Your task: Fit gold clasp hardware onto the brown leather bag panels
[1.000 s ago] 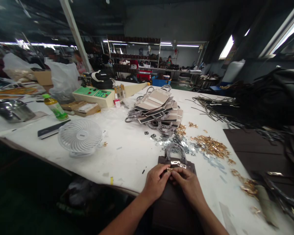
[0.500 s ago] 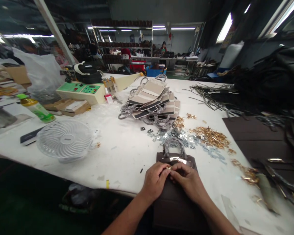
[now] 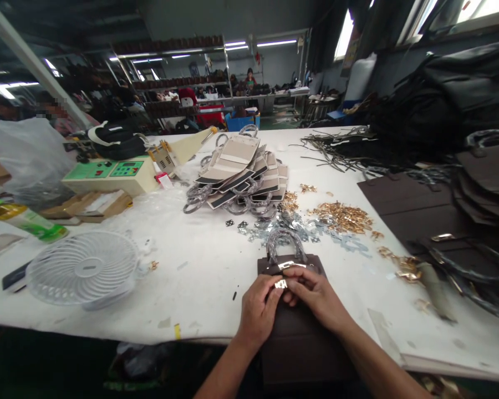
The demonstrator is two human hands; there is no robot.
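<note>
A gold metal fitting (image 3: 281,284) is pinched by the left hand (image 3: 258,309) over a brown handbag (image 3: 301,346) at the tabletop's (image 3: 208,302) near edge; whether it is gripped by the curled right hand (image 3: 318,293) cannot be told. Presumably light, stiff and slippery, it is best held by its edges.

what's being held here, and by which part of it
The left hand pinches a small shiny metal piece by its left edge; the right hand is at its opposite side, its grip unclear.

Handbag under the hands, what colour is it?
The handbag is dark brown; it shows best in the head view.
</note>
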